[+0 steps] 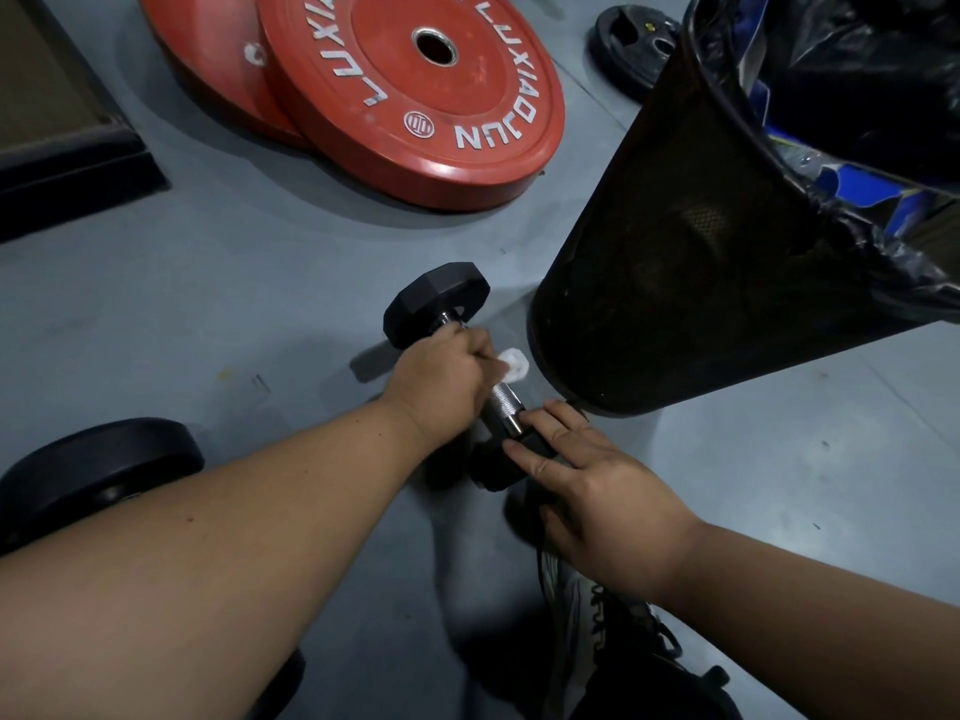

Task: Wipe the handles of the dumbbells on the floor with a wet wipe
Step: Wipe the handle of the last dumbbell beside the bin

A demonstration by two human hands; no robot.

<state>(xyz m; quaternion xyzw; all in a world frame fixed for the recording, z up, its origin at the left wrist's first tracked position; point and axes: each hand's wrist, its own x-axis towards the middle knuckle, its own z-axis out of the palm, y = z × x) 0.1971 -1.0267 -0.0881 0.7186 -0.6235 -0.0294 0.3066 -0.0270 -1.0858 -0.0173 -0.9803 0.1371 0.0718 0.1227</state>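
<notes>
I see the grey floor [218,283] carrying everything here. Largest on it is the black mesh bin [691,262] lined with a black bag, standing toward the right edge of the floor as I view it. Next are the two red weight plates [410,96], overlapping one another near the far edge, with a small black plate [631,41] beyond the bin at the far right. A black round weight [98,470] lies at the near left, partly behind my left forearm. The dumbbell [441,309] lies mid-floor just beside the base of the bin, its handle [504,400] running diagonally from the far hexagonal head down to the near head. My left hand [441,379] is curled round the far half of the handle, with the white wet wipe [515,363] bunched at its fingers and sticking out on the bin side. My right hand [587,491] lies with straight fingers pressed flat on the near head, fingertips reaching the collar of the handle. A stretch of bare knurled handle shows between the two hands. A shoe [587,600] shows below my right wrist.
</notes>
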